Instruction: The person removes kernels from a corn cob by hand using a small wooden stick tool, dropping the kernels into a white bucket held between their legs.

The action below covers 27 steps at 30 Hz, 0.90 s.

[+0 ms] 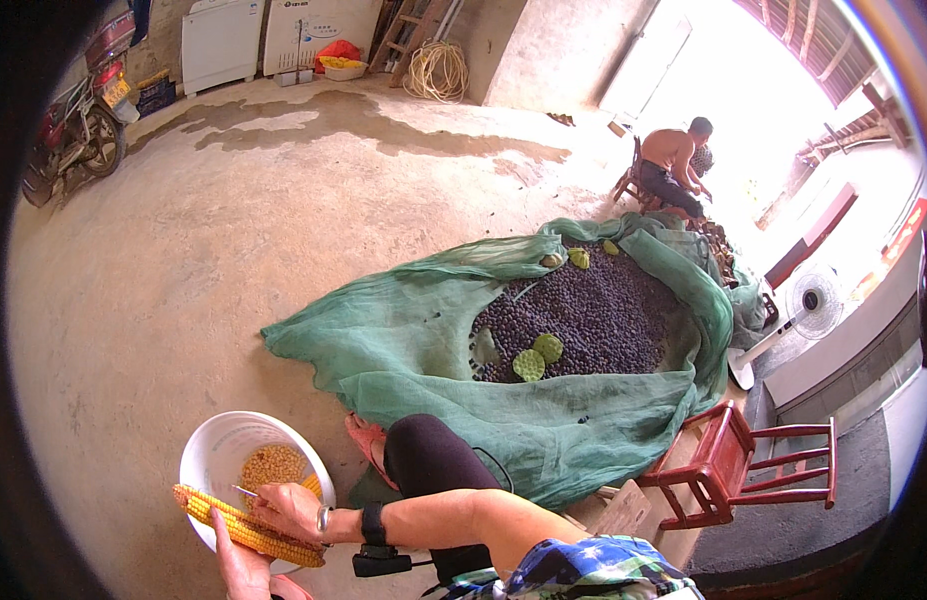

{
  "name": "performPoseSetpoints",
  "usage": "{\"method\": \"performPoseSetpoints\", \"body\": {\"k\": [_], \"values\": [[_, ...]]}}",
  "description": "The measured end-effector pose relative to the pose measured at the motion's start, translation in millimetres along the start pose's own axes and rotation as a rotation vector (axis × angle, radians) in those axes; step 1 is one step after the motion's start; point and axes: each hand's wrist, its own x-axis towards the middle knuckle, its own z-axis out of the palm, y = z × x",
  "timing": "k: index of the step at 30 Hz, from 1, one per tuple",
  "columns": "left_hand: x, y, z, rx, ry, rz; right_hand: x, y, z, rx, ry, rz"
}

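A yellow corn cob [234,527] lies slantwise over the near rim of a white plastic bucket [208,457]. My left hand [244,564] holds the cob from below, thumb along its side. Rows of kernels are gone along part of the cob. My right hand [287,511] rests against the cob, its fingers closed around a thin metal tool [244,491]; only the tip shows, so its kind is unclear. Inside the bucket are loose corn kernels [272,466] and more yellow corn [312,484], partly hidden by my right hand.
Green netting [403,330] spreads beside my leg, holding dark round seeds [591,307] and green lotus seed heads [529,365]. A red wooden chair [715,465] and white fan [812,300] stand right. Another person [669,154] sits beyond. A motorcycle [95,135] is parked far left.
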Motion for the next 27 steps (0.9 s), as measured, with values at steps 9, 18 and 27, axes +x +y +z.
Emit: {"method": "performPoseSetpoints", "body": {"k": [9,18,27], "values": [[-18,7,4,0.068,0.085,0.051,3,-14,7,0.022,-0.086,-0.010],[-9,6,39,0.078,0.089,0.057,-2,-18,-19,0.107,-0.043,0.083],[-20,3,44,0.049,0.079,0.062,-3,-25,-16,0.301,-0.197,0.147]]}}
